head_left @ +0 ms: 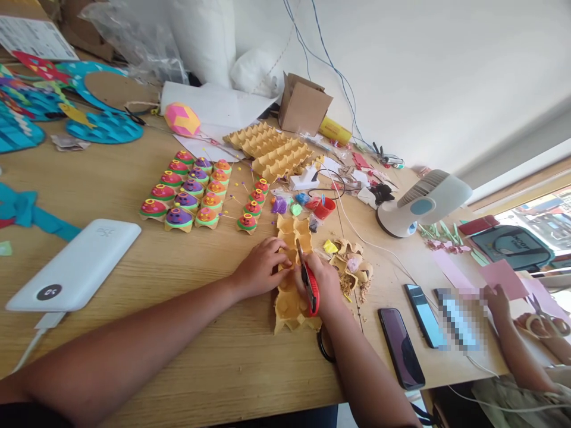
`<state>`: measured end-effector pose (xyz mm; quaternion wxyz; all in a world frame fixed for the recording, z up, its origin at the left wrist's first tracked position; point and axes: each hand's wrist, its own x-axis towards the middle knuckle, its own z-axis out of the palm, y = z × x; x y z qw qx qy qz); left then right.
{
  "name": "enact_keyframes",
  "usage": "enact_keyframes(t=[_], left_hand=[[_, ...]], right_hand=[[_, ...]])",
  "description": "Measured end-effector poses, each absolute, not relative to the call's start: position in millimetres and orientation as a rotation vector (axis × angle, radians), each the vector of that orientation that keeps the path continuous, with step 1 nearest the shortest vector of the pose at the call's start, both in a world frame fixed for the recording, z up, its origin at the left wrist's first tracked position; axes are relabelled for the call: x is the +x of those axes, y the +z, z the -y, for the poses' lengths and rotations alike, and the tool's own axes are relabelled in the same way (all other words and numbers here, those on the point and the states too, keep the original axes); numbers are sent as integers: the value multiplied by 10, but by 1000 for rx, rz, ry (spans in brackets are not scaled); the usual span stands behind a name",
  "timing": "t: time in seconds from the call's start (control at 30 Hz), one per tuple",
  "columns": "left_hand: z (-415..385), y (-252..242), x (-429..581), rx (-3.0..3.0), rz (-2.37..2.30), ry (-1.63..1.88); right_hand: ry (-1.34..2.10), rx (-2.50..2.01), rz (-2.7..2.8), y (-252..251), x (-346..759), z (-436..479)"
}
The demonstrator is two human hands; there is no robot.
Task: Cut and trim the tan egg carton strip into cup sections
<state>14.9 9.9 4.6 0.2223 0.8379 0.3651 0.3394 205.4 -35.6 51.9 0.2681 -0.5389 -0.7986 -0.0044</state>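
Observation:
A strip of yellow egg carton (pixel 291 303) lies on the wooden table (pixel 187 333) in front of me. My left hand (pixel 261 267) rests on its upper left part, fingers curled down on the cardboard and pressing it flat. My right hand (pixel 322 286) is closed round a red-handled utility knife (pixel 308 284), whose blade points up into the carton near my left fingertips. Cut cardboard cups and crumbs (pixel 352 268) lie just right of my right hand.
Painted carton cups (pixel 187 193) stand in rows to the upper left, whole egg trays (pixel 272 148) behind them. A white power bank (pixel 78 264) lies at left, a white fan (pixel 419 205) at right, two phones (pixel 401 348) near the edge. Another person's hand (pixel 498 300) holds pink paper.

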Motion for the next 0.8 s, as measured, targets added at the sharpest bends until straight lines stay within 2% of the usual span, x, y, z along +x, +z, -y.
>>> enact_keyframes(t=[0.8], left_hand=[[-90, 50, 147, 2309, -1009, 902]], right_hand=[[-19, -1420, 2197, 542, 2081, 384]])
